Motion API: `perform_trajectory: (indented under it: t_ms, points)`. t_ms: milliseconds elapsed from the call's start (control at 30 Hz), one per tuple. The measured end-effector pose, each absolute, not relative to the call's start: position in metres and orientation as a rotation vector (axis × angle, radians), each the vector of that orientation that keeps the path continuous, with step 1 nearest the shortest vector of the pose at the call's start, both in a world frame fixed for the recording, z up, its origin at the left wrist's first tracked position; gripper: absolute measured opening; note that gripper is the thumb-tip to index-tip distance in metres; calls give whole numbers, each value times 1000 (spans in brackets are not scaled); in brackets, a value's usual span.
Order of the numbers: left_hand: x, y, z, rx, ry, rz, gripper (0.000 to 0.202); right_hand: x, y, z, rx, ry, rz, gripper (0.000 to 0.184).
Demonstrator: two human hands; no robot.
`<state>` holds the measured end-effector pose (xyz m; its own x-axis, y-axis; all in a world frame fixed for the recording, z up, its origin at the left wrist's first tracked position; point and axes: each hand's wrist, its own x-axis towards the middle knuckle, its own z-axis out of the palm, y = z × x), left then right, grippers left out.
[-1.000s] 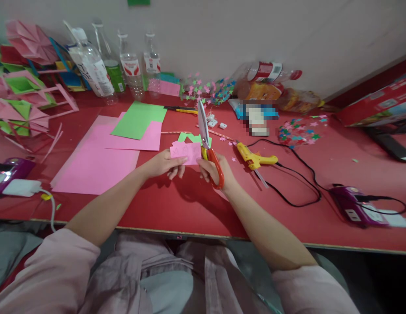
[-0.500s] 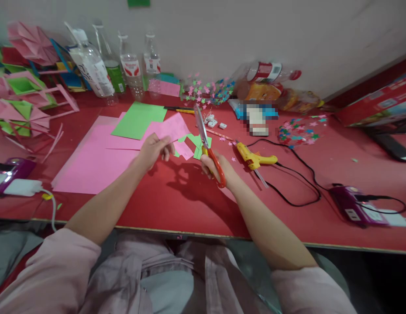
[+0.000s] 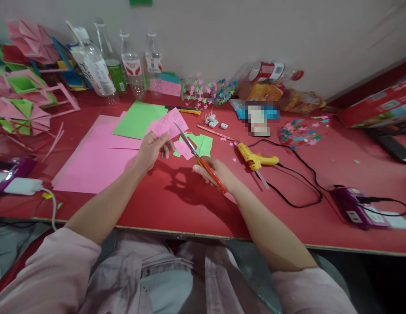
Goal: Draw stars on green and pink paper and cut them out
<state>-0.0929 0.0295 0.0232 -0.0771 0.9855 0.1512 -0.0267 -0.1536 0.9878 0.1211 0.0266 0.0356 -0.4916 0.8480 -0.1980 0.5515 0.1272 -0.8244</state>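
Observation:
My left hand (image 3: 153, 148) pinches a small piece of pink paper (image 3: 170, 123) that has faint lines drawn on it. In my right hand (image 3: 214, 171) are scissors (image 3: 203, 160) with red and yellow handles. Their blades point up and left, with the tips at the right edge of the pink piece; whether they touch it I cannot tell. Below the paper lie green paper scraps (image 3: 203, 144) and a pink scrap (image 3: 184, 149). A green sheet (image 3: 137, 120) rests on large pink sheets (image 3: 91, 165) left of my left hand.
A yellow glue gun (image 3: 257, 158) with a black cord lies to the right. Several plastic bottles (image 3: 132, 69) stand along the wall. A pencil (image 3: 214, 132), a utility knife (image 3: 186, 110) and paper stars are behind my hands. Purple power strips (image 3: 356, 207) sit at both sides.
The scissors have swung from nearly upright to tilting left, bringing the blade tips to the pink piece. My left hand has stayed nearly in place, with the paper turned slightly.

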Motion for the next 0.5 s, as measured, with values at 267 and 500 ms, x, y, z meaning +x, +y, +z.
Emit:
perform_trajectory:
  t_ms: [267,500]
  points:
    - [-93,29,23,1290,1106,1415,38,120,24,37,-1341,-2035,1400,50]
    - [-96,30,23,1314,1153,1387,41,116,23,36,-1327,-1936,1504,46]
